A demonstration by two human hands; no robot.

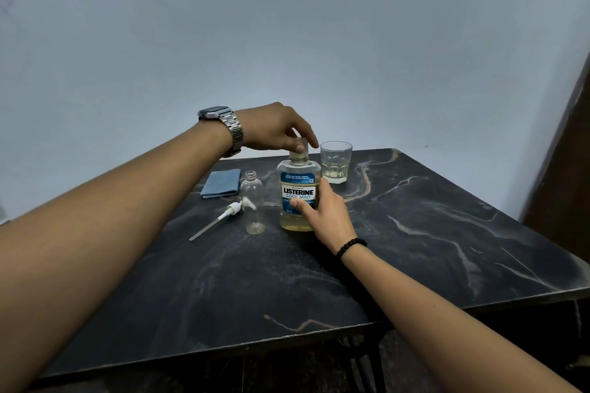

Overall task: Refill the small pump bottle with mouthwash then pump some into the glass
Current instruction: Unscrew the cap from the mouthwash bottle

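Dark marble-look counter point(415, 249) w/ pale veins. On it: folded blue cloth point(221, 183), clear uncapped pump bottle point(253, 206), white pump head w/ tube point(220, 217), yellow Listerine mouthwash bottle point(298, 198), faceted clear glass point(336, 162).

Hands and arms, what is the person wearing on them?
Both forearms are bare, with no sleeves in view. The left wrist carries a silver metal watch with a rectangular dark face and a link band. The right wrist has a bracelet of small round black beads. No rings or gloves show on the hands.
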